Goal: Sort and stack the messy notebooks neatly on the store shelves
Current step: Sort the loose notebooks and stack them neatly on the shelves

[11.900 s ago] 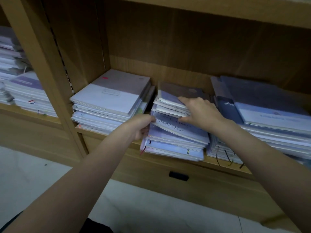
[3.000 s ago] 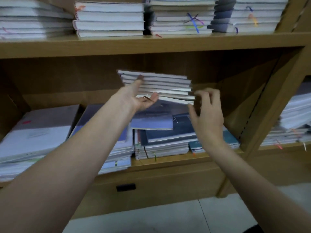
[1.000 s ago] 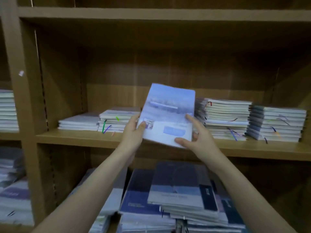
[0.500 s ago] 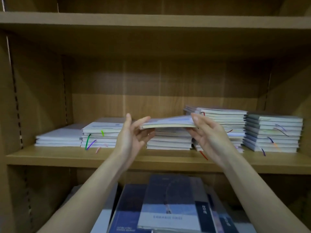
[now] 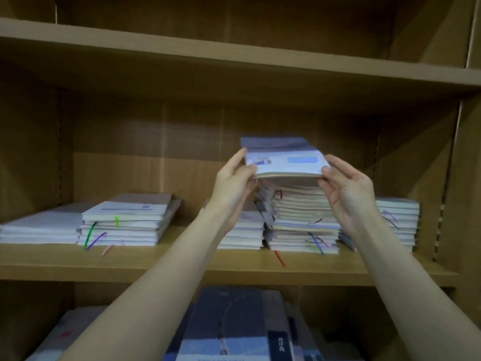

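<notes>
Both hands, left hand (image 5: 235,175) and right hand (image 5: 346,185), pinch a pale notebook (image 5: 283,158) just above the tallest stack (image 5: 299,217). Released off-centre, it could slide and topple that leaning stack off the shelf (image 5: 156,264).

Two hands: left hand (image 5: 235,183) and right hand (image 5: 347,190), with one pale notebook (image 5: 285,158) held between them. Three shelf boards in view, the middle shelf (image 5: 161,264) serving as landmark. On the middle shelf, five stacks: a flat white stack (image 5: 39,230) at far left, a ribboned stack (image 5: 127,221) beside it, a low stack (image 5: 243,234) behind the left forearm, the tall stack (image 5: 299,222) directly under the held notebook, and a right-end stack (image 5: 398,220). Below the middle shelf, dark blue notebooks (image 5: 234,327), number uncertain.
</notes>
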{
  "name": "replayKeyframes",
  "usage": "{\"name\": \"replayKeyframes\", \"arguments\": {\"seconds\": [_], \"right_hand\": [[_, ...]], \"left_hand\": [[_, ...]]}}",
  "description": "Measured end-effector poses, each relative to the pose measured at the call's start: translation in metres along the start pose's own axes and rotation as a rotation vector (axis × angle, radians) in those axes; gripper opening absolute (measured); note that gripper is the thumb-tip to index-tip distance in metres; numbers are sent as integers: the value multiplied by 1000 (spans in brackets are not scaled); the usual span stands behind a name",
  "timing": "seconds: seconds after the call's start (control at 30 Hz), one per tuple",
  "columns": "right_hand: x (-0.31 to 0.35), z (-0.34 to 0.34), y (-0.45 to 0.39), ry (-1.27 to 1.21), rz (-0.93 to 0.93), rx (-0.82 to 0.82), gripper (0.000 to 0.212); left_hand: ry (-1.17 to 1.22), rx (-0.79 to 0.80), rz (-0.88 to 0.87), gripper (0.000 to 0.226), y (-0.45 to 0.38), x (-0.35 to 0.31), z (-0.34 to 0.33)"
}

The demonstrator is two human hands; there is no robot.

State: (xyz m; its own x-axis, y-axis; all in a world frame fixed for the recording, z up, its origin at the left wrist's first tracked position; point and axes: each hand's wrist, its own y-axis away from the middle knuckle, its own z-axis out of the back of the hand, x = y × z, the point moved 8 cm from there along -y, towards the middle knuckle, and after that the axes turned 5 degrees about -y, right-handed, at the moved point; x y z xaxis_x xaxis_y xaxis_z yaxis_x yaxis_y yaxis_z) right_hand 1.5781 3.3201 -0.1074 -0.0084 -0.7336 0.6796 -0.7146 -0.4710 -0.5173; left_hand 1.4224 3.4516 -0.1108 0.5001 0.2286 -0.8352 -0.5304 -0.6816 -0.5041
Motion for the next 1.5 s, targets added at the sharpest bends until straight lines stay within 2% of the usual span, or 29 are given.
{"name": "replayKeyframes", "arguments": {"seconds": [0.07, 0.17, 0.2, 0.27, 0.37, 0.53, 0.6, 0.7, 0.77, 0.83, 0.87, 0.93, 1.0, 1.03, 1.13, 1.23, 1.3, 1.37, 1.43, 1.5], "right_hand": [[11, 21, -17, 166, 79, -107, 33], [15, 44, -35, 682, 120, -199, 26], [11, 52, -37, 783, 90, -210, 25], [-1, 62, -36, 809, 18, -180, 25], [-11, 72, -30, 777, 39, -101, 24], [-3, 84, 4, 586, 144, -167, 22], [4, 85, 40, 624, 268, -116, 17], [-21, 98, 103, 834, 394, 103, 12], [-63, 124, 131, 1020, 266, 194, 12], [-117, 158, 148, 1220, -21, 304, 26], [-145, 175, 157, 1319, -180, 388, 42], [-194, 203, 179, 1461, -428, 567, 78], [-225, 228, 199, 1561, -536, 646, 100], [-236, 240, 206, 1589, -552, 637, 103], [-254, 257, 218, 1465, -505, 470, 92], [-242, 249, 201, 1377, -267, 256, 66], [-226, 235, 182, 1361, -87, 249, 56], [-208, 222, 165, 1237, 57, 189, 51], [-194, 210, 155, 995, 61, 43, 52], [-191, 197, 149, 770, -4, -56, 62]], "left_hand": [[-145, 48, 50, 49, -17, 14, -20], [-343, 127, 236, 52, -29, 49, -35], [-340, 113, 282, 53, -31, 59, -33], [-268, -4, 295, 54, -33, 71, -21], [-320, -180, 126, 44, -21, 72, 3], [-516, -241, -136, 28, 20, 69, 9], [-588, -271, -324, 27, 57, 61, 6], [-809, -91, -649, 29, 132, 85, -12], [-988, 16, -596, 25, 164, 138, -5], [-1196, 82, -489, 30, 182, 198, 8], [-1352, 162, -472, 42, 190, 225, 10], [-1669, 369, -463, 79, 206, 271, 8], [-1873, 468, -418, 111, 214, 294, 8], [-1937, 475, -390, 118, 214, 300, 9], [-2068, 455, -387, 125, 208, 306, 8], [-2056, 511, -439, 128, 197, 307, 6], [-2021, 490, -479, 123, 188, 298, 5], [-1947, 421, -506, 116, 171, 271, 1], [-1959, 371, -391, 106, 143, 241, 2], [-1943, 326, -294, 97, 113, 217, 7]]}}
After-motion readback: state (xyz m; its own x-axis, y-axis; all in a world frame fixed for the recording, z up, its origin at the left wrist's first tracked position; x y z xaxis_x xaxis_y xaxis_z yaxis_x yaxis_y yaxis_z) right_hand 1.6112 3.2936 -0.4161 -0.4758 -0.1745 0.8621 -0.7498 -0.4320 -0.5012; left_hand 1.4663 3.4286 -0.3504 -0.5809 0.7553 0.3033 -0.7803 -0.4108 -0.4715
